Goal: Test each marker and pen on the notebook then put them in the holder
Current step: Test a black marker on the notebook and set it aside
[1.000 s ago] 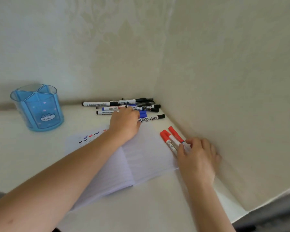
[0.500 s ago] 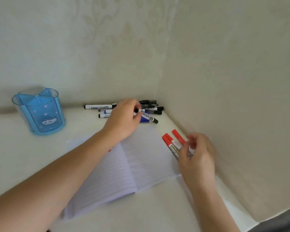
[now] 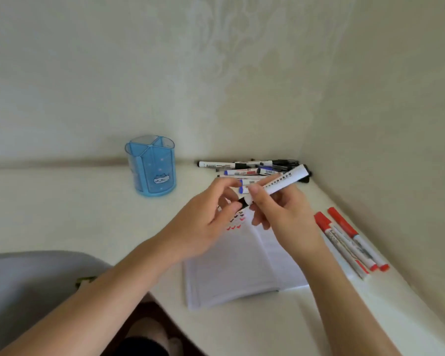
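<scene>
Holder: I see the blue translucent holder [image 3: 152,170] upright, beyond the notebook's [image 3: 242,273] far left corner, apart from it; only its inner dividers show.
Marker: a white marker [image 3: 283,181] with a black cap is held in the air above the notebook's far edge.
Right hand: my view has the right hand [image 3: 280,214] gripping the barrel.
Left hand: the left hand [image 3: 206,222] pinches the black cap end.
Notebook: open flat, red and black ticks [image 3: 235,222] on its far left page.
Pile: markers and pens [image 3: 252,168] heaped beyond the notebook.
Red markers [image 3: 350,242]: lying just right of the notebook.
Table [image 3: 62,214]: white, under the notebook.
Room: cream patterned walls [image 3: 242,73] meet behind the pile.
</scene>
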